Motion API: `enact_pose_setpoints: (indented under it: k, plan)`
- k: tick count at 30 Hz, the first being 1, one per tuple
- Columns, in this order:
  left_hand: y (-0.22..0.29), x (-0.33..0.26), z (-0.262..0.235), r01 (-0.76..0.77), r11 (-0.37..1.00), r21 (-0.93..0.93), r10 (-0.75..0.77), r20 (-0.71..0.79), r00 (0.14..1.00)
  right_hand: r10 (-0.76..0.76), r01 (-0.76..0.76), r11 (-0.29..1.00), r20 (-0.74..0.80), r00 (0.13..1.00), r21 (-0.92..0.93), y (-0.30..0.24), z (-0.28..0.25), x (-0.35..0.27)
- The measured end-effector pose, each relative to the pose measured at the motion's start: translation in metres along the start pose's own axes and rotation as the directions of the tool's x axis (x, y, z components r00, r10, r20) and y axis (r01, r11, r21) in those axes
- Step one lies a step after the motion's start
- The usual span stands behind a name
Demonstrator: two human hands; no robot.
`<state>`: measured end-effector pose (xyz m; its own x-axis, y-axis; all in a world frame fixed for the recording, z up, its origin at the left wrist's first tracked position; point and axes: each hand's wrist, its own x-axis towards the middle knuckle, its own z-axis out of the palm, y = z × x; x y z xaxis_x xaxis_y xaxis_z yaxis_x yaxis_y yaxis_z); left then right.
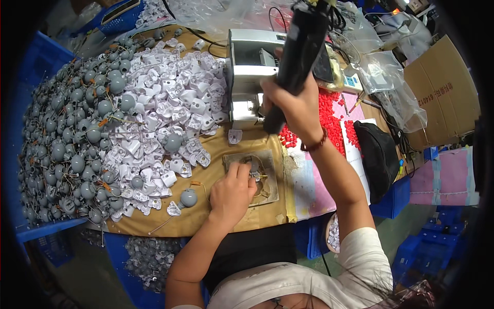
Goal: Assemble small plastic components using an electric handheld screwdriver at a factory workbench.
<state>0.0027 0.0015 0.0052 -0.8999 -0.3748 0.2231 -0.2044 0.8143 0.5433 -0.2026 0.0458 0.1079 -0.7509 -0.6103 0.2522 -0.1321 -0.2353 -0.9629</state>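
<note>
Our right hand grasps the tool, at one o'clock from the jig.
Our left hand bends over the jig; we can't tell its grip. Work seems midway: many white parts remain at ten.

The bare left hand is palm down, its fingers bent and bunched, tips partly hidden. Farther off and to the right, the bare right hand curls in a grip, its bare right forearm slanting near-right.
</note>
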Motion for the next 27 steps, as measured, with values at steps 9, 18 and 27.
enact_pose_setpoints:
  k: [9, 18, 27]
  plan:
    - [0.005, 0.001, -0.005, 0.054, 0.999, -0.005, -0.054, 0.073, 0.996, -0.049, 0.034, 0.994, 0.145, 0.988, 0.102, 0.007, 0.003, -0.079]
    - [0.005, 0.0, -0.003, 0.064, 0.998, 0.009, -0.064, 0.064, 0.996, -0.124, 0.108, 0.989, 0.156, 0.98, 0.104, 0.018, 0.004, -0.091]
    - [0.003, 0.0, -0.001, 0.037, 0.998, -0.053, -0.037, 0.009, 0.999, -0.218, 0.23, 0.973, 0.323, 0.921, 0.002, 0.017, -0.001, -0.092]
